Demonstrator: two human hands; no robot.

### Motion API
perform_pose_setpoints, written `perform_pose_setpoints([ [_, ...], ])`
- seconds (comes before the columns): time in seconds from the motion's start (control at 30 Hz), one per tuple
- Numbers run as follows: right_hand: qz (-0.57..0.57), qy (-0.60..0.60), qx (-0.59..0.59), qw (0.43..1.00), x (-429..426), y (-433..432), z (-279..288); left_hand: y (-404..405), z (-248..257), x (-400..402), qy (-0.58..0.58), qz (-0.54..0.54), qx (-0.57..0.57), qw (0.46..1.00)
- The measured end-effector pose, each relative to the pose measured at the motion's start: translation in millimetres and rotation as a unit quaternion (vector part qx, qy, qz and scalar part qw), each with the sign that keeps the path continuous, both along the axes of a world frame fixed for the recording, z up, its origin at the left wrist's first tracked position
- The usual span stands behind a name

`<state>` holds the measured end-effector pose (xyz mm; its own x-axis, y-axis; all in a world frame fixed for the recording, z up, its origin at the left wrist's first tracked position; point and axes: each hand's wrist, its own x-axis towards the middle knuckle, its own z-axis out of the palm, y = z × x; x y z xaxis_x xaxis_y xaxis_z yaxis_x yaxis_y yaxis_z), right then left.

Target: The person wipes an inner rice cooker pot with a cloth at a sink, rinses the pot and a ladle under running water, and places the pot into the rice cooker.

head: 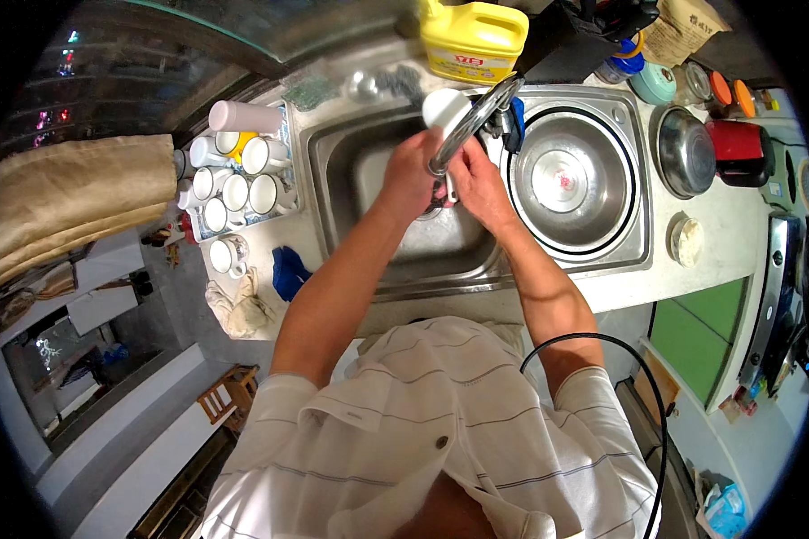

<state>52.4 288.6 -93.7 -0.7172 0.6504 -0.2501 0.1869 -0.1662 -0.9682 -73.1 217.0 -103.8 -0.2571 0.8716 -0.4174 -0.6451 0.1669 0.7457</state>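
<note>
Over the left basin of a steel double sink (411,290), my left hand (410,176) and my right hand (477,183) are close together around a white mug (445,108). The mug's rounded white side shows above the fingers, and its handle (451,188) shows between the hands. A chrome faucet spout (468,131) arches above and partly hides the mug. Something pink shows by the fingers near the handle, too small to identify. The right basin holds a round steel bowl (579,222).
Left on the counter, a tray (243,226) holds several white mugs, beside another mug (228,256), a blue cloth (289,273) and a beige cloth (243,306). Behind the sink stands a yellow detergent jug (472,40). A metal bowl (687,153) and small jar (687,241) lie right.
</note>
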Motion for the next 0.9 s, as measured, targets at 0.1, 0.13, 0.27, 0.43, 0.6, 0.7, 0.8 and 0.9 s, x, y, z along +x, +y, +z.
perform_pose_setpoints([
  [0.1,0.007,0.051,-0.038,0.998,-5.6,-2.8,-25.1,-1.8,-5.5,-1.5,0.022,0.076,-0.044,0.996],
  [0.13,0.002,0.095,-0.026,0.995,-5.7,-4.5,-34.4,-7.9,-6.7,-10.3,0.002,0.043,-0.041,0.998],
  [0.27,-0.011,0.075,-0.084,0.994,-2.5,-12.4,-25.8,-6.7,-6.3,-17.7,0.002,0.077,0.008,0.997],
  [0.43,-0.015,0.035,-0.026,0.999,6.3,-5.2,-35.1,-5.0,-2.5,-22.1,-0.078,0.058,0.017,0.995],
  [0.6,0.008,0.066,-0.055,0.996,20.8,-4.7,-34.7,-5.7,9.3,-24.0,-0.120,0.043,-0.026,0.992],
  [0.7,0.024,0.102,-0.051,0.993,24.9,-5.9,-38.0,-10.1,12.1,-29.3,-0.116,0.019,-0.041,0.992],
  [0.8,0.025,0.048,0.020,0.998,25.5,-7.5,-38.6,-17.3,18.0,-36.5,-0.126,0.000,-0.054,0.991],
  [0.9,0.066,-0.033,0.035,0.997,26.0,-5.3,-43.1,-20.9,17.2,-42.6,-0.134,-0.019,-0.049,0.990],
])
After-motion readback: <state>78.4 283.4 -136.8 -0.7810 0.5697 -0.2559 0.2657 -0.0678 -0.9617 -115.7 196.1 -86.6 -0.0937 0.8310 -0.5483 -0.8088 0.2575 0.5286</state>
